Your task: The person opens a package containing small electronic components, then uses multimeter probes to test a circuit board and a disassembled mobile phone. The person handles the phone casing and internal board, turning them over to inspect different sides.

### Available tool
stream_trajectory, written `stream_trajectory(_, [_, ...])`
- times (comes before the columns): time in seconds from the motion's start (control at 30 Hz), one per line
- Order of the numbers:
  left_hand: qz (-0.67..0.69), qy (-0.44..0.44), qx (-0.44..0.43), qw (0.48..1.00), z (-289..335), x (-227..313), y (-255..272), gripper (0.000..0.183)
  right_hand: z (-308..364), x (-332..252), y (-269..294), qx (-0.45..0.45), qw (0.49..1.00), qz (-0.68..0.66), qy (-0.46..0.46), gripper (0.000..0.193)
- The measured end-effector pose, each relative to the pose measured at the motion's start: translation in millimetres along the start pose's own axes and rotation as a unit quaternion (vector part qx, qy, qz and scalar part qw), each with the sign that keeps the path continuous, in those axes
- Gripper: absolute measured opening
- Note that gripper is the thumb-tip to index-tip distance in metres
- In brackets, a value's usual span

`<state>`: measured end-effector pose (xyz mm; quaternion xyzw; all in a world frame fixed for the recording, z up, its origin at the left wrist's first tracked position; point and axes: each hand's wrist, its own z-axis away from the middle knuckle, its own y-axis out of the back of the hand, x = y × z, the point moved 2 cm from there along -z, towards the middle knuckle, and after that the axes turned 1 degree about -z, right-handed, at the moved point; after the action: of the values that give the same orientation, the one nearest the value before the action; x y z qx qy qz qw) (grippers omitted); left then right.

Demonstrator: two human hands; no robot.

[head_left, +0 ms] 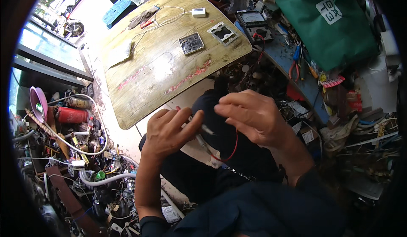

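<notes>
Over the person's dark lap [182,173], two bare hands are up in the air, a little way apart. The left hand [167,133] has bent fingers, and its thumb points toward the other hand. A thin grey stick [201,141] shows just beside and below that thumb. Part of the stick is hidden by the hand, so it is hard to tell if the fingers grip it. A red wire [236,145] comes out of the low end of the stick, makes a loop, and goes up to the right hand [258,118]. That hand has its fingers curved in a loose way. Its inner side is hidden, so whether it pinches the wire cannot be told.

Past both hands is a worn wooden table [148,82]. Straight ahead of the gap between the hands, a square board [191,44] full of small parts lies on it. Just right of the board is a white frame [232,38] with holes. Farther from the hands are a small white box [199,13] and a grey cloth [143,17].

Ahead and to the right of the right hand are a black meter [253,19], pliers [296,55] and a big green bag [313,38]. Left of the left hand, a red can [72,115] and a pink bowl [38,103] sit with a messy heap of junk.
</notes>
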<state>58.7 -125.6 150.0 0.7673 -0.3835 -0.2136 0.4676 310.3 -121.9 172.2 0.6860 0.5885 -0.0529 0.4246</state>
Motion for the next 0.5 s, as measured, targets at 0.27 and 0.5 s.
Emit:
stream_trajectory(0.27, [0.004,-0.041,-0.019,0.999,-26.1,39.4,16.1,0.04,8.4,-32.0,20.3,-0.071,0.989,-0.022,0.131,0.027])
stream_trajectory(0.5, [-0.14,0.165,-0.118,0.969,-24.9,30.5,-10.0,0.03,27.7,-59.7,91.6,0.045,0.999,-0.026,-0.008,0.019])
